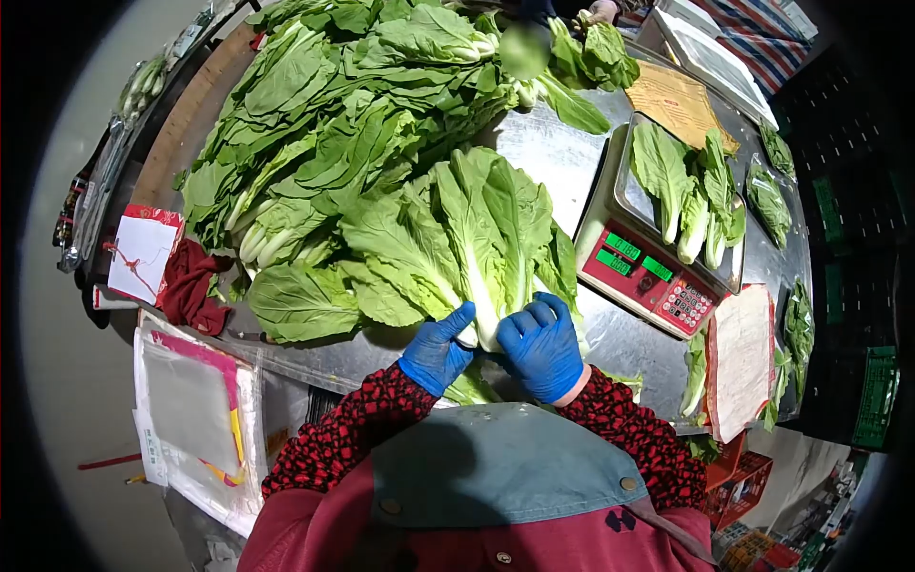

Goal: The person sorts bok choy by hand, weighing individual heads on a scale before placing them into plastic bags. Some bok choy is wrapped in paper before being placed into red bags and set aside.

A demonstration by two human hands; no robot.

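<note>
Both of my hands wear blue gloves and are at the near edge of the metal table. My left hand grips the white base of a leafy green head from the left. On the right side of that base, my right hand is closed with curled fingers. The leaves fan out away from me, over other greens. Beyond them and to the left lies a large pile of leafy greens. A red scale with green lit displays stands to the right, with several small heads on its tray.
A brown paper sheet lies behind the scale, and a whitish pad is at its right. Bagged greens line the right edge. Dark red cloth lies at the left. Another person's hand shows at the far side.
</note>
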